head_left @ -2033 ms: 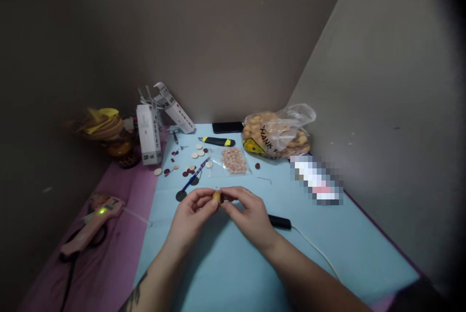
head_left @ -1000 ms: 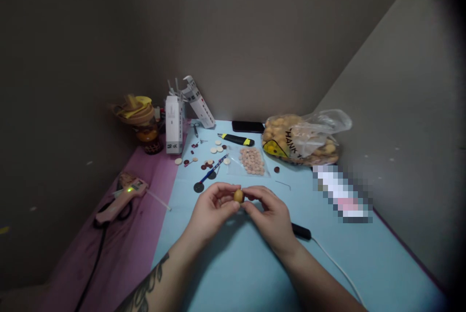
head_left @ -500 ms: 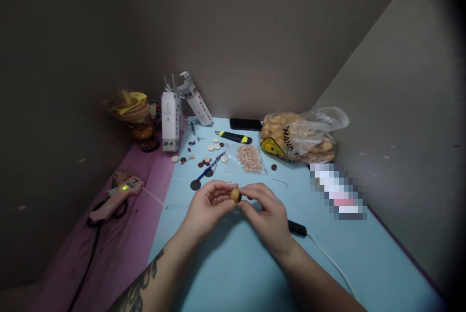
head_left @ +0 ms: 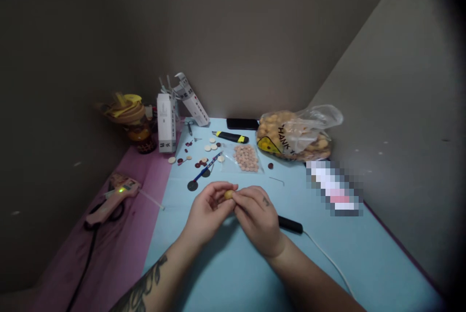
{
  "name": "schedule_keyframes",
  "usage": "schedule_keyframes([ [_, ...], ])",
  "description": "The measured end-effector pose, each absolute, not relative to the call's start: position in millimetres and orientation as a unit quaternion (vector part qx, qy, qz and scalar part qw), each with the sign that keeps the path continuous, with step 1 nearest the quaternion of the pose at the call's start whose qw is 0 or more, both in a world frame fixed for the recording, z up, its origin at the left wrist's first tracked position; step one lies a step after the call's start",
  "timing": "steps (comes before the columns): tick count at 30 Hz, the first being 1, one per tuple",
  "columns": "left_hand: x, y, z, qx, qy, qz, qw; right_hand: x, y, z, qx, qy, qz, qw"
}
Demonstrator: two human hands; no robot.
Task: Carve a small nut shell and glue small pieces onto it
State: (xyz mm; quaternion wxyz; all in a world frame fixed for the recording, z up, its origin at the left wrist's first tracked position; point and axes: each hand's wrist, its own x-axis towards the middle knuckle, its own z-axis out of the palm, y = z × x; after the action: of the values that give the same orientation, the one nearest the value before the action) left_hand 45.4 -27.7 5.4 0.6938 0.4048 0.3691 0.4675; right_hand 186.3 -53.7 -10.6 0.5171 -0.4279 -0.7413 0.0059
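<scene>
Above the blue mat, my left hand (head_left: 207, 210) pinches a small round yellow-brown ball (head_left: 228, 194) between thumb and fingers. My right hand (head_left: 257, 217) is closed with its fingertips pressed to the ball's right side, which they cover. Most of the ball is hidden by fingers, so its surface is hard to make out. Just beyond the hands lie a blue pen-like tool (head_left: 206, 168) and a clear bag of pale pink beads (head_left: 246, 158). A black handle (head_left: 290, 224) with a white cable lies beside my right wrist.
A pink glue gun (head_left: 112, 200) lies at left on the pink cover, near a drink cup (head_left: 140, 130) and white boxes (head_left: 166, 125). Buttons (head_left: 208, 148), a utility knife (head_left: 231, 137), a black phone-like slab (head_left: 242, 123) and a plastic bag of tan balls (head_left: 286, 132) stand farther back.
My right fingers have closed over the ball's right side, and the hand has turned so its back shows more. The ball shows less than before. The view has shifted slightly.
</scene>
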Motion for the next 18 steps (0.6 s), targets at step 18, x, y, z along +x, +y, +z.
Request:
schedule_keyframes([
  [18, 35.8, -29.8, 7.1, 0.296, 0.207, 0.406, 0.839, 189.2, -63.7, 4.2, -0.432, -0.752, 0.019, 0.498],
])
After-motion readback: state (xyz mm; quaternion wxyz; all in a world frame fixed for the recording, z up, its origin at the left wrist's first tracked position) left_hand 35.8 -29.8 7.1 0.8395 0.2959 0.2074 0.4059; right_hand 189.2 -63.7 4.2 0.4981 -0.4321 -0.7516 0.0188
